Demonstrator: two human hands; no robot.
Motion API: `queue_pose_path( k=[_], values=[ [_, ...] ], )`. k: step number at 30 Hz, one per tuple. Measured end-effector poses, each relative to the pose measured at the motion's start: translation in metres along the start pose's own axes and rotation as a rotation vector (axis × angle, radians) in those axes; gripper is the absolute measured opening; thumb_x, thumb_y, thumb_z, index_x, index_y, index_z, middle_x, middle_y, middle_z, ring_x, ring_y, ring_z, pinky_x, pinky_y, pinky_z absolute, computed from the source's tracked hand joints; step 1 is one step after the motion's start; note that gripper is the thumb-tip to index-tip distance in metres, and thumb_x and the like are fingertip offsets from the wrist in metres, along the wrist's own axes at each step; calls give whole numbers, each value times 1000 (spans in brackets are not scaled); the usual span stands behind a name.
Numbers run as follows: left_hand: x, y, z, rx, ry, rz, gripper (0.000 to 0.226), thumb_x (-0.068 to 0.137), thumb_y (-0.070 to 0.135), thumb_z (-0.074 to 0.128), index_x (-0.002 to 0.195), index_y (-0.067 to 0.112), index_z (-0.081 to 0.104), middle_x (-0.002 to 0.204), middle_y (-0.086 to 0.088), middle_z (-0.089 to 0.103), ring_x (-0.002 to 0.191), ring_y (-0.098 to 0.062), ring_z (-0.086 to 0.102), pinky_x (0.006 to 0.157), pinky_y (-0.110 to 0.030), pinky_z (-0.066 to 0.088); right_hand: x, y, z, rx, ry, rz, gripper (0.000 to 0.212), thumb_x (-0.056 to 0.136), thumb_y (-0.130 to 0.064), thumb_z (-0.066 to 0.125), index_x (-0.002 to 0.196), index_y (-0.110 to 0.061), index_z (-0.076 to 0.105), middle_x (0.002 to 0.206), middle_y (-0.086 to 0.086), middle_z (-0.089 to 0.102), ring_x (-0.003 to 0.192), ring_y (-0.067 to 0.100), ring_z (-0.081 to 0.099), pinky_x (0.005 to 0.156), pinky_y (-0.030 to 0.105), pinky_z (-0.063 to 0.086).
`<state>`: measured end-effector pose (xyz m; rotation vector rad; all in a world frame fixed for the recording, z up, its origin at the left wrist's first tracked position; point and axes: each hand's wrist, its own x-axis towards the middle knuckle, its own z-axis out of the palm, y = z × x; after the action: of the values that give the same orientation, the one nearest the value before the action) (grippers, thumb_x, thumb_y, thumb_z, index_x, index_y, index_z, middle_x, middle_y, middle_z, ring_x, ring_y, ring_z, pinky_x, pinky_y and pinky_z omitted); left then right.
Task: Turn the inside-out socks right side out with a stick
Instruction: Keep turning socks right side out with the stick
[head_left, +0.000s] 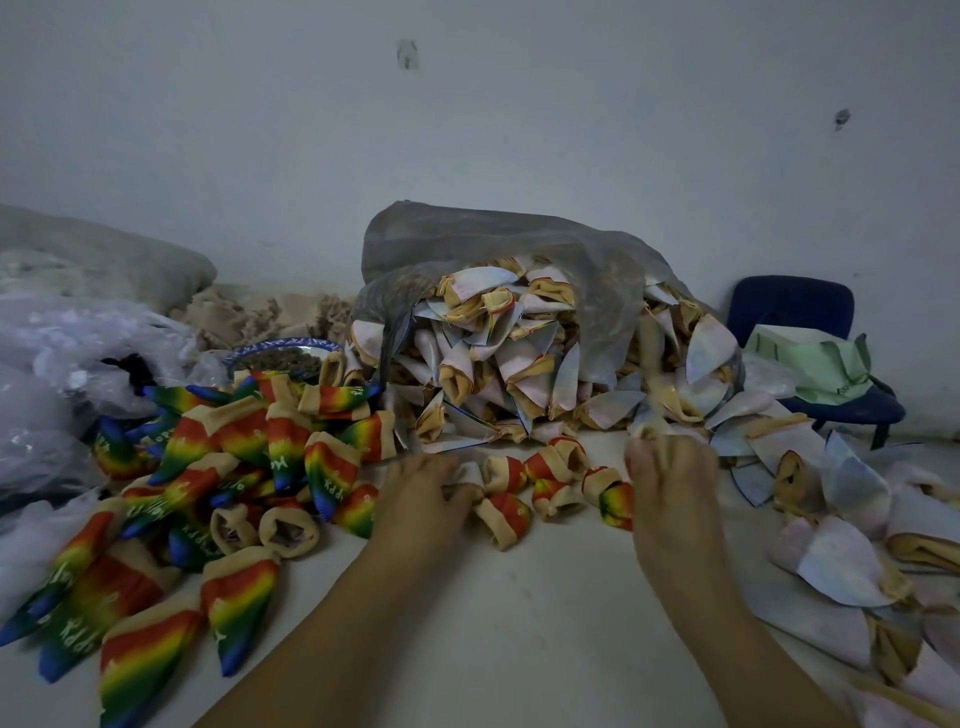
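A row of bunched rainbow-printed socks with tan cuffs is lying across the white tabletop, stretching between the two hands. The left hand is curling its fingers round the row's left end, gripping the crumpled fabric there. The right hand is sitting at the row's right end, its fingertips pinching a tan-cuffed pale inside-out sock that is looking blurred. Just behind the hands, a big heap of pale inside-out socks is spilling out of a grey translucent plastic bag, and more of them are spreading down the right side. To the left, a pile of flat rainbow socks turned right side out is lying near the left forearm. A blue-rimmed plate is peeking out behind that pile, with clear crumpled plastic bags sitting at far left. A dark blue chair carrying pale green folded card is standing by the white wall at the right.
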<state>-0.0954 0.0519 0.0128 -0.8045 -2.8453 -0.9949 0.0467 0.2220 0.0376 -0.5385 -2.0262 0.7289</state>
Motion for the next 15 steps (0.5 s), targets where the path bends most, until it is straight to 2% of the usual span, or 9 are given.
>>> queue_pose_path(
  k=[2, 4, 5, 7, 9, 12, 14, 15],
  values=[
    [1, -2, 5, 176, -43, 43, 39, 99, 37, 50, 137, 30, 54, 143, 2, 46, 127, -21, 39, 102, -34, 36, -6, 8, 9, -203, -178, -37, 17, 99, -32, 39, 100, -22, 53, 99, -3, 38, 79, 5, 47, 60, 22, 42],
    [3, -4, 3, 113, -9, 76, 27, 99, 26, 50, 121, 25, 66, 127, 0, 55, 117, -22, 46, 93, -30, 40, -10, 14, 13, -269, -308, 12, 26, 99, -38, 36, 109, -25, 56, 102, -2, 37, 78, 13, 50, 65, 35, 47],
    [3, -6, 3, 47, 16, 85, 23, 98, 19, 50, 108, 22, 71, 116, -1, 59, 109, -21, 51, 87, -31, 44, -11, 14, 13, -262, -314, 24, 28, 99, -40, 35, 108, -24, 57, 100, -2, 38, 77, 14, 50, 66, 36, 47],
    [3, -6, 1, -61, 74, 63, 22, 97, 13, 50, 92, 19, 71, 100, -2, 61, 90, -15, 55, 74, -29, 46, -10, 11, 11, -234, -280, 7, 29, 98, -42, 33, 99, -26, 57, 94, -2, 41, 73, 11, 48, 62, 32, 43],
    [1, -1, -3, -192, 164, 43, 18, 97, 16, 54, 88, 23, 67, 97, 2, 61, 80, -5, 51, 64, -20, 39, -10, 5, 9, -151, -231, -24, 30, 96, -47, 30, 85, -29, 52, 87, -2, 44, 71, 8, 47, 59, 28, 39],
    [-5, 14, -6, -365, 269, 107, 20, 98, 16, 56, 106, 24, 72, 106, 10, 58, 87, 1, 50, 71, -10, 34, -12, -8, 7, 0, -221, -76, 34, 89, -60, 29, 78, -36, 50, 82, -7, 46, 73, 6, 48, 59, 22, 37],
    [-13, 27, -2, -357, 254, 172, 19, 98, 19, 57, 106, 25, 72, 107, 14, 57, 90, 6, 50, 74, -7, 35, -16, -19, 11, 56, -250, -90, 26, 84, -68, 35, 85, -47, 51, 89, -16, 43, 79, -1, 50, 60, 17, 37],
    [-18, 34, 0, -359, 234, 202, 19, 97, 19, 57, 106, 28, 72, 104, 18, 57, 92, 11, 50, 75, -5, 37, -18, -22, 14, 79, -272, -85, 29, 79, -73, 37, 94, -52, 50, 94, -21, 40, 83, -5, 50, 61, 16, 39]
  ],
)
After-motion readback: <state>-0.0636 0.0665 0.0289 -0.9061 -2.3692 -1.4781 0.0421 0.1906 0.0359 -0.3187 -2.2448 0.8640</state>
